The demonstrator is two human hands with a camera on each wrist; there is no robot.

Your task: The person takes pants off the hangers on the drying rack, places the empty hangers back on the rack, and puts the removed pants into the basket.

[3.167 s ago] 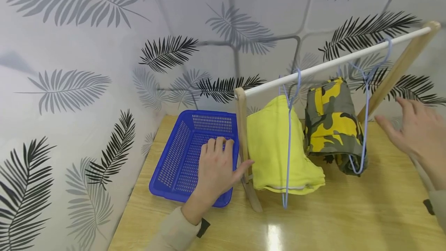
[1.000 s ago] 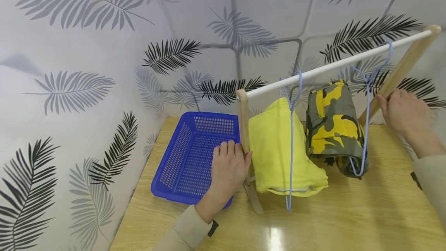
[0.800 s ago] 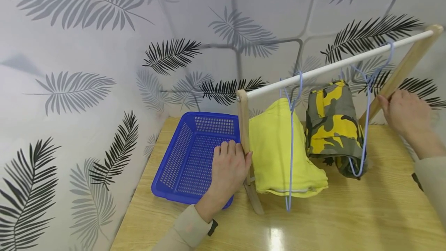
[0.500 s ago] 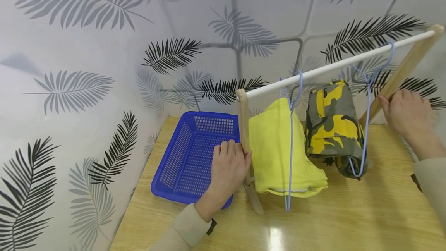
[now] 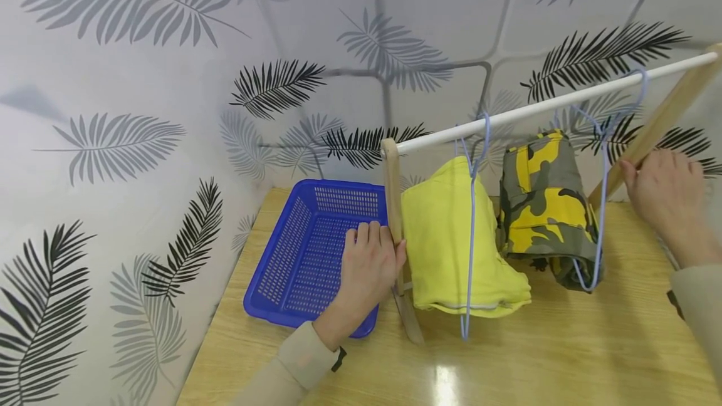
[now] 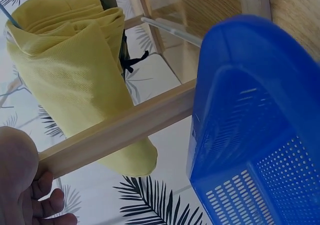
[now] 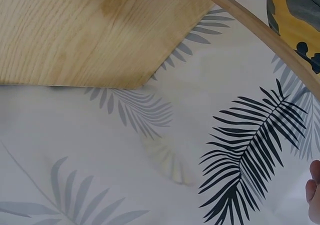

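A small clothes rack with a white rod [image 5: 564, 102] and wooden posts stands on the table. My left hand [image 5: 369, 265] grips its left post [image 5: 393, 196], with the fingers curled round it in the left wrist view. On the other side my right hand [image 5: 668, 196] holds the right post [image 5: 668, 111]; only its fingertips [image 7: 314, 197] show in the right wrist view. A folded yellow garment [image 5: 440, 237] hangs over one light-blue hanger [image 5: 471, 237]. Right of it, a yellow-and-grey camouflage garment [image 5: 544, 212] hangs over another hanger [image 5: 603, 205].
A blue perforated basket [image 5: 271, 262] stands on the wooden table [image 5: 507, 368], left of the rack and partly beneath my left hand. Behind the table rises a pale wall covering [image 5: 169, 80] with leaf prints, close to the rack's right end.
My hands, apart from the rack at first, have taken hold of its two posts. Since half a second ago, the rack's right end has shifted slightly right, with the camouflage garment and my right hand.
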